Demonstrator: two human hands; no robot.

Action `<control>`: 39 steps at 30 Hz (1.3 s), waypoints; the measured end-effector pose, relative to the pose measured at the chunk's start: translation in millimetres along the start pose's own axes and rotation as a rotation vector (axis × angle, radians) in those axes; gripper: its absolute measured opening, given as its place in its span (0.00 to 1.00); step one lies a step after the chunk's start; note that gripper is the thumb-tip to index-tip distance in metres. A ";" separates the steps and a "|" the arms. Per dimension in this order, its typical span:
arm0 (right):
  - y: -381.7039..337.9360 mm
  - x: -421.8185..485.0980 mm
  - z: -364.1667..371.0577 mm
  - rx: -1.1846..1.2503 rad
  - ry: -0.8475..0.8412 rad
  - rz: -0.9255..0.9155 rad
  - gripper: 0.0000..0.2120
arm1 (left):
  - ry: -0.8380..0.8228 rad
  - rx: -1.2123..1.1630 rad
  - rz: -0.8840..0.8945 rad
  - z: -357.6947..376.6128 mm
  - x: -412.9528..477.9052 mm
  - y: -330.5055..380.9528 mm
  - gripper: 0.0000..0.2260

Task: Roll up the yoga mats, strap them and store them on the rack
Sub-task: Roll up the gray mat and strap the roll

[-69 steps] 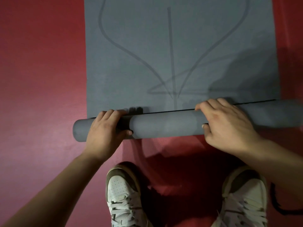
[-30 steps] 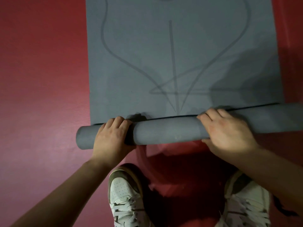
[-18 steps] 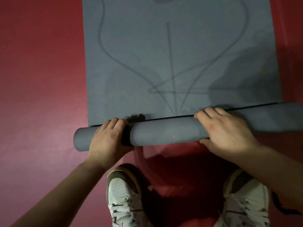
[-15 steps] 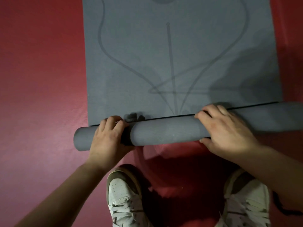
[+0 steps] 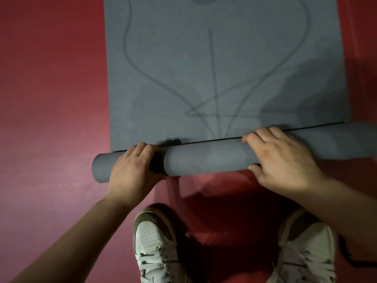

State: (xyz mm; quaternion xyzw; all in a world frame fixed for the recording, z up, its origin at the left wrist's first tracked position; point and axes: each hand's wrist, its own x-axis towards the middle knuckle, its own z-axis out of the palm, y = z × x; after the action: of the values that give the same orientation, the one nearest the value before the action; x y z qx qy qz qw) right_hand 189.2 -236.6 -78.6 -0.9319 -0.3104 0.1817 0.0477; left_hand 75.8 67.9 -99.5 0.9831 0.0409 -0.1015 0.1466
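A grey yoga mat [image 5: 214, 68] with faint curved line markings lies flat on the red floor, running away from me. Its near end is wound into a tight roll [image 5: 206, 157] that lies across the view, slightly tilted, with the left end sticking out past the mat's edge. My left hand [image 5: 133, 170] wraps over the roll near its left end. My right hand [image 5: 279, 158] lies over the roll right of centre, fingers curled over the top, thumb under the near side.
Red textured floor matting [image 5: 51, 88] surrounds the grey mat on both sides. My two white sneakers [image 5: 155, 246] stand just behind the roll. A black cord [image 5: 350, 256] lies by the right shoe at the frame's edge.
The roll has crept a little farther along the mat, over the point where the printed lines meet. Both hands have kept their places on it, the fingers shifting slightly.
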 end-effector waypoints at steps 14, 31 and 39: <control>1.8 8.6 -1.7 -0.002 0.089 -0.001 0.25 | 0.012 0.020 -0.031 -6.1 12.9 -2.9 0.24; 3.6 16.8 5.1 -0.109 0.060 -0.015 0.39 | 0.031 0.153 -0.059 13.7 6.6 1.5 0.39; 6.0 17.6 -1.5 -0.098 0.043 -0.028 0.34 | 0.047 0.136 -0.021 1.9 12.8 0.6 0.32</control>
State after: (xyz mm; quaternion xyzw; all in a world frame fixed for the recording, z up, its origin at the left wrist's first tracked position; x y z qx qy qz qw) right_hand 206.2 -230.9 -83.8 -0.9322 -0.3311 0.1456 0.0109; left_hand 87.9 67.4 -103.8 0.9925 0.0475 -0.0824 0.0773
